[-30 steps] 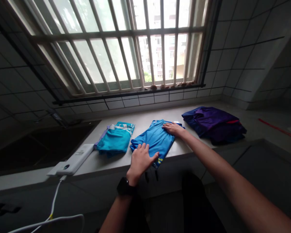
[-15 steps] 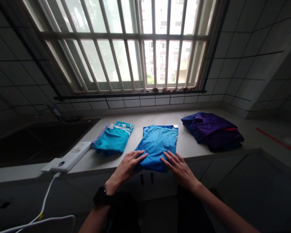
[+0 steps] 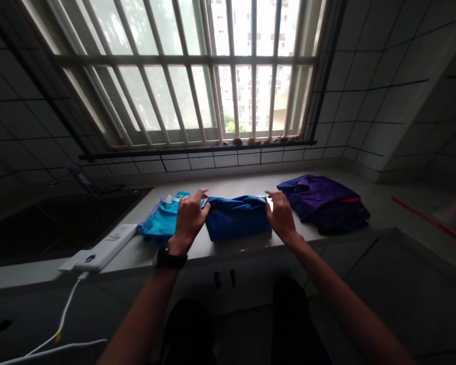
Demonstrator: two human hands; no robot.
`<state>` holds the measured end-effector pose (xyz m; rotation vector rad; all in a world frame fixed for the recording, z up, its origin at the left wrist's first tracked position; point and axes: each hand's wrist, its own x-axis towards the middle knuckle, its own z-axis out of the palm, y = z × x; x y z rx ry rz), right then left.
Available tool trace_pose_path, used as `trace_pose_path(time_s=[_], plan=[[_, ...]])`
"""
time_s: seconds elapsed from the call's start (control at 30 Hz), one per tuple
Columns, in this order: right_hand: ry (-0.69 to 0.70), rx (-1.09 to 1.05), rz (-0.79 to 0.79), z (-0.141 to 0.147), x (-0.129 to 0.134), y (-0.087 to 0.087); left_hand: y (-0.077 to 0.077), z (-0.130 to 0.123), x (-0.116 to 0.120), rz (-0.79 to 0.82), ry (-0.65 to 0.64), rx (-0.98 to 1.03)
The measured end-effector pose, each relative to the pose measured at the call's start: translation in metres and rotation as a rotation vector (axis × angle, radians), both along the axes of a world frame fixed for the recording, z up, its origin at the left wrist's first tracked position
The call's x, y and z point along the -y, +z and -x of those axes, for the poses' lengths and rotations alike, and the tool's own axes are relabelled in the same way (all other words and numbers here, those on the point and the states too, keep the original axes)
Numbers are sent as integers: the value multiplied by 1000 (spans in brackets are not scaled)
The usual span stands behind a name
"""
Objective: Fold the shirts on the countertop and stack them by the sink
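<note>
One dark-blue fabric garment [image 3: 238,219], folded into a wide rectangle, between our hands [image 3: 192,210] above the pale counter [image 3: 228,251].

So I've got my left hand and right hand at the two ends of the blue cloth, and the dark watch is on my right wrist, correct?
Not quite: the head view shows the dark watch on your left wrist. Your left hand and right hand are at the two ends of the blue cloth.
</note>
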<state>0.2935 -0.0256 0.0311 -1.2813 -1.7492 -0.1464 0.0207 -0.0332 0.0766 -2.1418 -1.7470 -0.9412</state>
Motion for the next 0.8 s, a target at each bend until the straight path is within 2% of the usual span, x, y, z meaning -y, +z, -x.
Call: trace_pose_path(time_s=[0.07, 0.1, 0.17, 0.23, 0.3, 0.4, 0.5, 0.67, 0.77, 0.8], plan=[[-19, 1, 21, 6, -8, 22, 2, -15, -13, -30, 102, -44], [17, 17, 38, 9, -10, 29, -2, -21, -17, -16, 115, -68], [122, 79, 114, 17, -11, 29, -19, -29, -21, 71, 70, -113], [162, 175, 271, 26, -12, 14, -42, -33, -21, 213, 29, -143], [98, 285, 470, 35, -15, -10, -65, -33, -21, 352, 46, -151], [-13, 396, 644, 46, -20, -42, -83, -34, -23, 446, 81, -142], [-18, 400, 662, 47, -25, -52, -81, -37, -23, 457, 91, -142], [13, 177, 635, 28, -37, -39, -69, -42, -6, 449, 130, -155], [-74, 69, 635, 21, -40, -36, -75, -38, 14, 402, 61, -69], [-63, 66, 659, 22, -40, -35, -78, -36, 21, 381, 20, -12]])
